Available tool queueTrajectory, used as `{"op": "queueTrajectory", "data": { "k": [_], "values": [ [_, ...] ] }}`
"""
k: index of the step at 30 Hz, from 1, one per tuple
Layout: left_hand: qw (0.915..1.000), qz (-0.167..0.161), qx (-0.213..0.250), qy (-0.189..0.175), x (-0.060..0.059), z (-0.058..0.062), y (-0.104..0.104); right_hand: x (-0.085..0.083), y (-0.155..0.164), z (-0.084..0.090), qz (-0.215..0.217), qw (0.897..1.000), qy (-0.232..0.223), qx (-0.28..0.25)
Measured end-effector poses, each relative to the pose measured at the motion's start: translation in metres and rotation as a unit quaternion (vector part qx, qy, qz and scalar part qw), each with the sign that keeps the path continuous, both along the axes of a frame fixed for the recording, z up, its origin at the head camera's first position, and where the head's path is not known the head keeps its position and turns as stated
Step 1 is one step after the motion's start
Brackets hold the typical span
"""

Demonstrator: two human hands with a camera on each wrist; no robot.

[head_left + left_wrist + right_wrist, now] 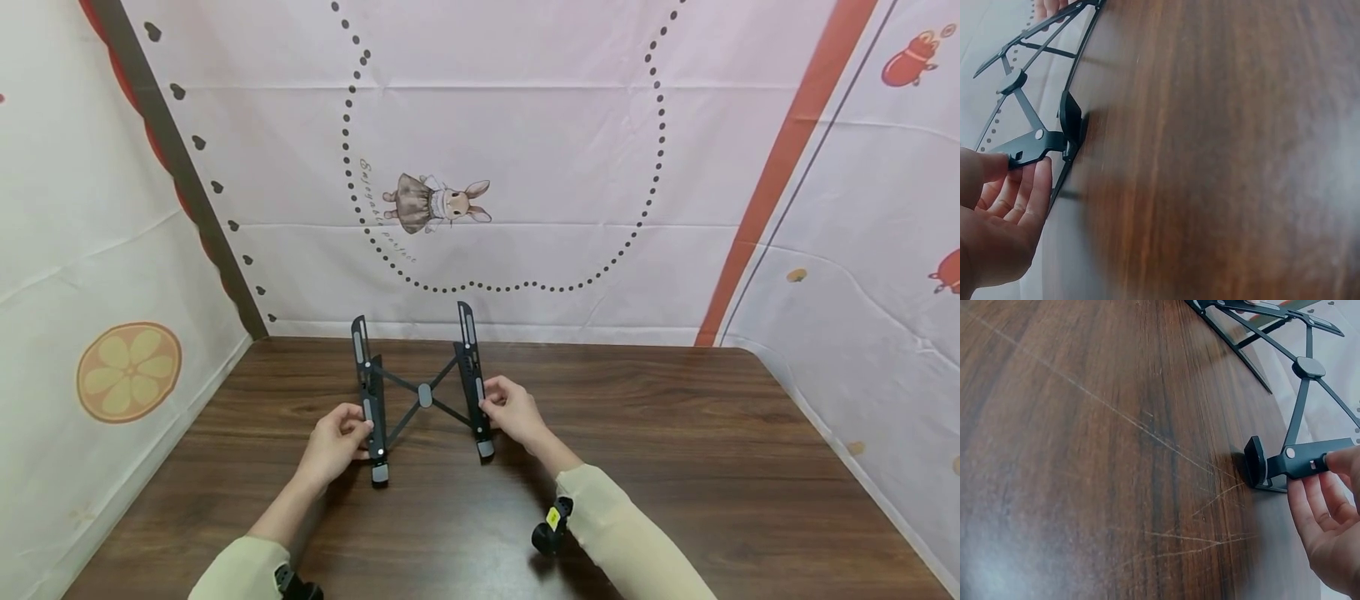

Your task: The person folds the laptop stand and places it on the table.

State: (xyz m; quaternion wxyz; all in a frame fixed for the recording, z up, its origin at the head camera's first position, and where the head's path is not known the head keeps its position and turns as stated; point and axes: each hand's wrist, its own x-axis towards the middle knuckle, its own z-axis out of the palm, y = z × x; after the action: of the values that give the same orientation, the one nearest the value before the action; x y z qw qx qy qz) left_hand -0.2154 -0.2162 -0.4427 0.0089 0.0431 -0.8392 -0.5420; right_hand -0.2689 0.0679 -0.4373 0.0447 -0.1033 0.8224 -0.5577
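Folding laptop stand (422,392) stands on table (675,467). Left hand (335,443) and right hand (512,410) each pinch one side rail. Spreading underway; next move likely requires even outward pull.

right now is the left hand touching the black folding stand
Touching. In the left wrist view the left hand pinches a side arm of the black folding stand between thumb and fingertips; no gap shows.

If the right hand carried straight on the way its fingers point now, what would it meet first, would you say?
Most likely the right arm of the black folding laptop stand, which the right hand already pinches; beyond it lies the stand's centre hinge, though depth is unclear.
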Motion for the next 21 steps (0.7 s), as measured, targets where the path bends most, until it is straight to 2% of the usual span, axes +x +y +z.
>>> {"op": "queueTrajectory", "data": {
  "k": [9,21],
  "values": [
    [0.9999,0.007,0.007,-0.002,-0.002,-0.001,0.006,0.001,0.007,-0.004,-0.004,1.000,-0.010,0.003],
    [0.9998,0.008,0.012,0.014,-0.009,-0.003,0.015,0.005,0.018,-0.003,0.003,1.000,-0.015,-0.016]
  ]
}}
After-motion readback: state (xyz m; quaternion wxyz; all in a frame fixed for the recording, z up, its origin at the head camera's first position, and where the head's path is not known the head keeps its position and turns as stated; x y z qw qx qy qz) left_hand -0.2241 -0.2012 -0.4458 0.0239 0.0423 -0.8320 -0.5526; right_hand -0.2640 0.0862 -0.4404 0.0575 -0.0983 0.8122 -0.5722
